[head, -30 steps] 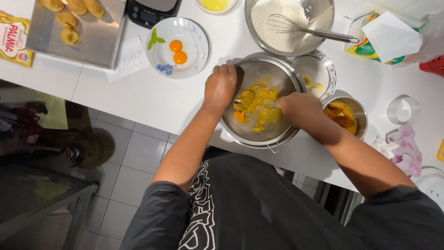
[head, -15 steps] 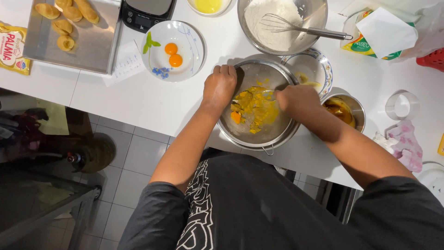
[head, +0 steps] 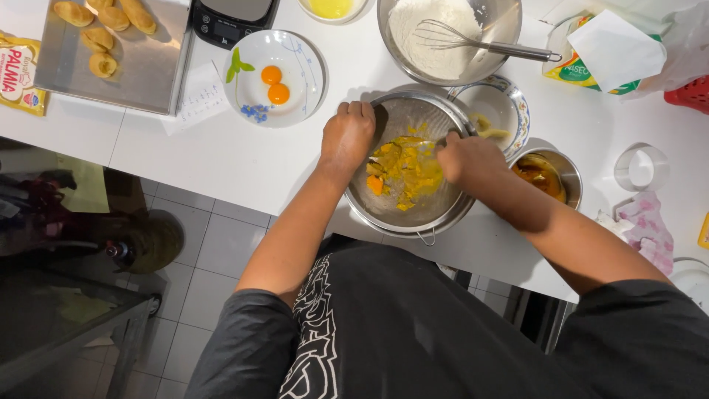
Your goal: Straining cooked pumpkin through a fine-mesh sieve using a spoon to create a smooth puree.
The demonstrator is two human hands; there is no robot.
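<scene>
On the white worktop (head: 221, 159), our left hand (head: 347, 137) closed its grip on the rim of the steel bowl (head: 388, 214), arm angled in. The yellow-orange mash (head: 402, 168) inside looked half broken, lumps remaining. Our right hand (head: 469, 159), fisted around a barely visible utensil, pressed over it.

A yellow-and-red flat packet (head: 16, 74) lay at the counter's far left edge. A green-yellow carton (head: 572, 66) under white paper stood top right. The black scale's screen (head: 230, 16) showed nothing legible.
</scene>
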